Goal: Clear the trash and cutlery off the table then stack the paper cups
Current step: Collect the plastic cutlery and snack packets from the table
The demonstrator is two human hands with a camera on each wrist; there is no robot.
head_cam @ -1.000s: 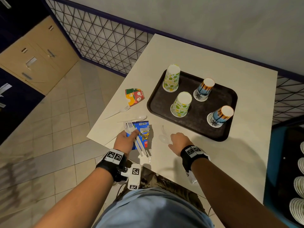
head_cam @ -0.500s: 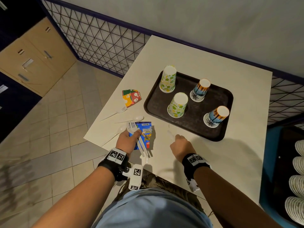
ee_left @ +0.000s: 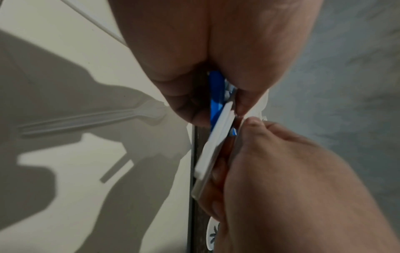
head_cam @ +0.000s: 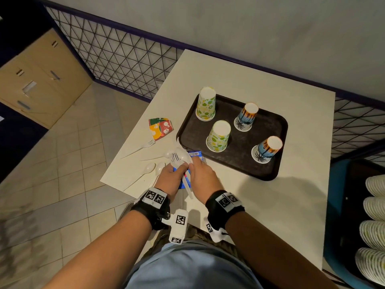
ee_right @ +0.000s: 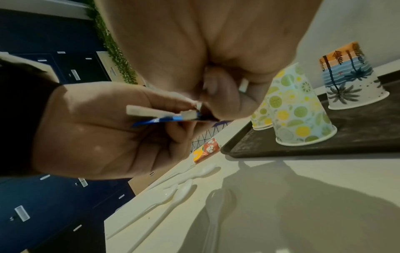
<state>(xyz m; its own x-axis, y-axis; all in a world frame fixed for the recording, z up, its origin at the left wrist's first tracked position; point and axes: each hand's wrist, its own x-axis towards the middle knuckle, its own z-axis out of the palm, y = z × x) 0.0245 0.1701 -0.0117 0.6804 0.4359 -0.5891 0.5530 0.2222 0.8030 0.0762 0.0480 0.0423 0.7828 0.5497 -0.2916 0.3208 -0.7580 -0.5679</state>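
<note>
My left hand grips a blue snack wrapper together with white plastic forks, just above the table's near edge. My right hand pinches a white spoon and lays it against that bundle. In the right wrist view the wrapper and white handles lie in the left hand's curled fingers. Several paper cups stand upside down on the dark tray: two green ones and two palm ones.
A crumpled colourful wrapper, a white fork and loose spoons lie on the white table to the left of the tray. A wire mesh fence runs behind. Stacked cups sit low at the right.
My right hand picked the spoon off the table and moved left to the left hand's bundle. The left hand and its wrapper and forks shifted slightly forward.
</note>
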